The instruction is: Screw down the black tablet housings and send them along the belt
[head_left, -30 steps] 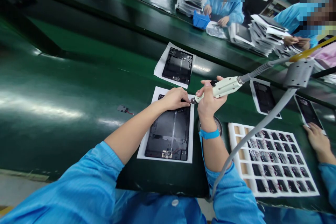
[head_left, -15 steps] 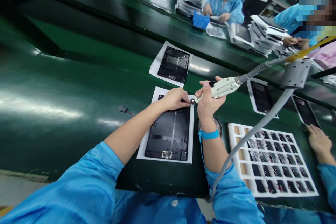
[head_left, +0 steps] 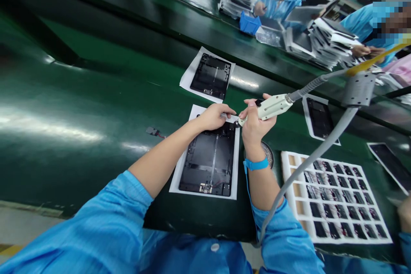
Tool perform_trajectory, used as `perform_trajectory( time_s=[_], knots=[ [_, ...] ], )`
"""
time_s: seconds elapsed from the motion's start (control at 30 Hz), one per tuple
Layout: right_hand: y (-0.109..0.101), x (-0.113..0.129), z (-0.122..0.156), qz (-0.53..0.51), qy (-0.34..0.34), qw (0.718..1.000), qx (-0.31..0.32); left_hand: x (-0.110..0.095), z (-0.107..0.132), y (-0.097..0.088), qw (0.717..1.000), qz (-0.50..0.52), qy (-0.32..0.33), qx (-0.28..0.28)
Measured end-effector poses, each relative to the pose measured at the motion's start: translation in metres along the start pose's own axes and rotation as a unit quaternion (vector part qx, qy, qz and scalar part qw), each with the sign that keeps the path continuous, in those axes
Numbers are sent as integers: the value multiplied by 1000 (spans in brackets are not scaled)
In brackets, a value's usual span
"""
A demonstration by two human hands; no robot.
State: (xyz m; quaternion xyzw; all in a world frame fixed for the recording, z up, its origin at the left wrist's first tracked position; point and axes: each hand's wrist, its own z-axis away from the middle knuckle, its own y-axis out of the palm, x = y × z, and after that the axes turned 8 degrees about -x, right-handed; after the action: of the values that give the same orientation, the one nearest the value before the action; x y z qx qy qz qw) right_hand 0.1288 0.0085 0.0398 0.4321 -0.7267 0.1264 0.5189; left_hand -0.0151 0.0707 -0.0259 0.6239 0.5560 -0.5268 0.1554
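Note:
An opened black tablet shell point(head_left: 205, 158) with inner parts showing lies on a white sheet point(head_left: 175, 184) in front of me. My left hand point(head_left: 216, 116) rests over its far edge, index finger stretched toward the far right corner and the fingertips slightly apart. Nothing shows between them. My right hand point(head_left: 257, 124) is wrapped round a pale electric screwdriver point(head_left: 274, 107), tilted with its tip down at that same corner, close to my left fingertips. Whether a screw sits under the tip cannot be made out. A blue strap circles my right wrist.
Beyond lies a second tablet shell point(head_left: 210, 76) on paper. Left is a small dark part with a red wire point(head_left: 153, 131). A round dish point(head_left: 267, 154) sits behind my right wrist. A white tray point(head_left: 285, 180) of small parts is right; the grey cable point(head_left: 308, 160) crosses it. Co-workers sit opposite.
My left fingers have moved slightly away from the screwdriver tip and spread from a pinch. The screwdriver stays near the corner. At far right, a neighbour's hand has drawn back and a dark panel has shifted.

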Motion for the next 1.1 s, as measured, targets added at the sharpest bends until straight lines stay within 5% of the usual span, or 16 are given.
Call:
perform_trajectory(
  time_s=[0.8, 0.97, 1.1],
  knots=[
    [6, -21, 13, 53, 55, 997, 6, 0, -1, 2, 996, 21, -67, -60],
    [3, 4, 7, 51, 63, 997, -6, -34, 4, -12, 988, 28, -119, -98],
    [-45, 51, 17, 22, 45, 995, -83, -81, 71, -57, 943, 200, -237, -124]
  ],
)
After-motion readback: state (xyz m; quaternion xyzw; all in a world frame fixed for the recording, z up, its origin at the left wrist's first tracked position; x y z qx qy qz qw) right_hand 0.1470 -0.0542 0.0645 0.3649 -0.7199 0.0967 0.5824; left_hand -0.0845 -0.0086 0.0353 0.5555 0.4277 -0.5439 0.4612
